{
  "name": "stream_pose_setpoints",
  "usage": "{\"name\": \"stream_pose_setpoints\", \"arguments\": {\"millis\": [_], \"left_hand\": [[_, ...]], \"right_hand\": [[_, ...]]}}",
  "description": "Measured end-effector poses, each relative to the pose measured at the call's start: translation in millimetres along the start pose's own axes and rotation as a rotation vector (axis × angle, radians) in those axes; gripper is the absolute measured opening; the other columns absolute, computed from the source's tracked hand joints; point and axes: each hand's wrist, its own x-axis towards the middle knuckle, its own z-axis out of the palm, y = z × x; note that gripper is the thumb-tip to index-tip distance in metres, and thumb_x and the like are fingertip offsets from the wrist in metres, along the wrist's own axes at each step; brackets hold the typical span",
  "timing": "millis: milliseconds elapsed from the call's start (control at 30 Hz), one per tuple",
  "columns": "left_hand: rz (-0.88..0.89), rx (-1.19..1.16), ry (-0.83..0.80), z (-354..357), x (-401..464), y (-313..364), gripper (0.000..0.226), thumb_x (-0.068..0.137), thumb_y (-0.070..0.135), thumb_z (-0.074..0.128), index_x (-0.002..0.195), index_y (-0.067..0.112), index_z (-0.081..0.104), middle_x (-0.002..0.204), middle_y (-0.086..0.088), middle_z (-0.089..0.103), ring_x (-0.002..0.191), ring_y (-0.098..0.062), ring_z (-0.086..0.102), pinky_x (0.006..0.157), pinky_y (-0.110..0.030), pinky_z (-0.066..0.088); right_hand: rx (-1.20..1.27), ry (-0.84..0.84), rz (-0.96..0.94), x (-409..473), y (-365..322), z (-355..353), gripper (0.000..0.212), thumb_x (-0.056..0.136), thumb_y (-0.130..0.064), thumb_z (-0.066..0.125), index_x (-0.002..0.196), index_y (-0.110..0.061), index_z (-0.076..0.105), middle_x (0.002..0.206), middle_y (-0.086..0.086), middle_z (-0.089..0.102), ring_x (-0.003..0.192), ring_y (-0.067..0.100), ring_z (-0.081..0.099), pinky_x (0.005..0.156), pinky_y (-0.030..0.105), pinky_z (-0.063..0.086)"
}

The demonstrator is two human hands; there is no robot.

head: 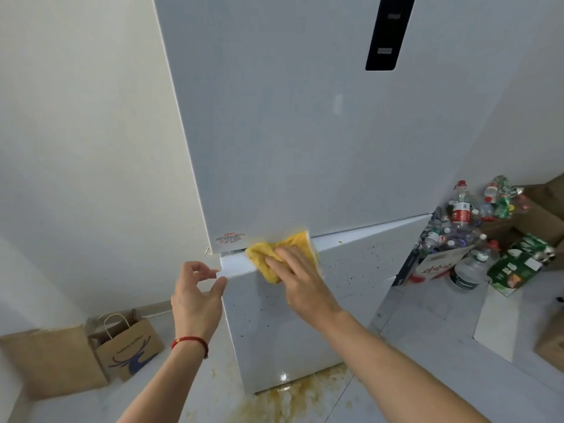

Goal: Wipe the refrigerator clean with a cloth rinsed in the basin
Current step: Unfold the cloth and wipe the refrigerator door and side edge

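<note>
At the far left a flattened brown cardboard sheet lies on the floor against the wall, and just beside it stands a brown paper carrier bag with a dark blue printed design. Next comes the left hand, a red string bracelet on its wrist; its grip is partly closed, thumb and fingertips pinching the left corner of the slightly open lower door of the tall white refrigerator. Below that door a yellowish-brown spill spreads over the pale tiled floor. Further right, the crumpled yellow cloth sits on the top edge of the lower door, at the seam under the upper door. The right hand presses on it with fingers nearly straight, holding it flat against the door rather than curling round it. Dark specks dot the lower door's front to the right of the cloth. High on the upper door is a narrow black control panel. At the far right, a heap of empty plastic bottles and green and white cartons rests on the floor beside the refrigerator
</note>
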Motion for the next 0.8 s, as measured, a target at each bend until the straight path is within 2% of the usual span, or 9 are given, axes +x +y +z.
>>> {"name": "stream_pose_setpoints", "arguments": {"millis": [67,167,300,400,500,667,800], "left_hand": [[0.003,0.023,0.015,1,1,1,0.027,0.09,0.015,0.074,0.102,0.023,0.051,0.103,0.003,0.071,0.105,-0.018,0.061,0.093,-0.04,0.042],[0.008,0.048,0.066,7,5,4,0.024,0.089,0.015,0.075,0.099,0.022,0.053,0.101,0.001,0.071,0.103,-0.019,0.062,0.089,-0.038,0.042],[-0.015,0.087,0.102,11,9,5,0.024,0.089,0.018,0.075,0.101,0.022,0.054,0.102,0.002,0.072,0.101,-0.02,0.062,0.087,-0.038,0.042],[-0.021,0.103,0.137,15,7,6,0.022,0.089,0.02,0.074,0.101,0.022,0.055,0.101,0.005,0.071,0.1,-0.02,0.062,0.09,-0.041,0.045],[-0.049,0.116,0.171,20,6,6,0.02,0.089,0.02,0.073,0.1,0.022,0.056,0.099,0.005,0.071,0.098,-0.02,0.062,0.095,-0.046,0.046],[-0.103,0.092,0.193,28,18,14,0.019,0.089,0.016,0.073,0.096,0.019,0.057,0.101,0.0,0.073,0.1,-0.022,0.066,0.09,-0.035,0.045],[-0.157,0.042,0.168,30,27,21,0.017,0.092,0.011,0.07,0.103,0.015,0.057,0.105,0.0,0.069,0.102,-0.021,0.063,0.088,-0.031,0.044]], "right_hand": [[-0.007,0.031,0.094,-14,46,-23,0.05,0.091,0.012,0.045,0.134,-0.004,0.064,0.131,0.015,0.058,0.118,0.037,0.056,0.107,0.047,0.046],[-0.068,-0.053,0.114,-33,115,-54,0.055,0.085,0.013,0.055,0.134,-0.011,0.058,0.139,0.009,0.048,0.122,0.032,0.049,0.103,0.046,0.052],[-0.146,-0.097,0.17,-50,174,-80,0.069,0.075,0.019,0.069,0.132,-0.015,0.051,0.142,0.008,0.041,0.127,0.035,0.046,0.104,0.054,0.052],[-0.168,-0.012,0.313,-66,212,-100,0.06,0.079,0.021,0.066,0.132,-0.008,0.059,0.141,0.012,0.047,0.13,0.036,0.045,0.108,0.058,0.048],[-0.163,0.106,0.452,-80,244,-116,0.051,0.083,0.02,0.064,0.129,-0.002,0.067,0.138,0.019,0.059,0.126,0.041,0.055,0.105,0.059,0.051],[-0.032,0.376,0.757,-75,236,-106,0.037,0.09,0.014,0.058,0.122,0.0,0.07,0.136,0.019,0.064,0.126,0.043,0.058,0.1,0.055,0.052],[0.028,0.394,0.69,-54,167,-59,0.035,0.092,0.01,0.06,0.126,0.002,0.067,0.136,0.022,0.056,0.123,0.044,0.057,0.1,0.056,0.053]]}}
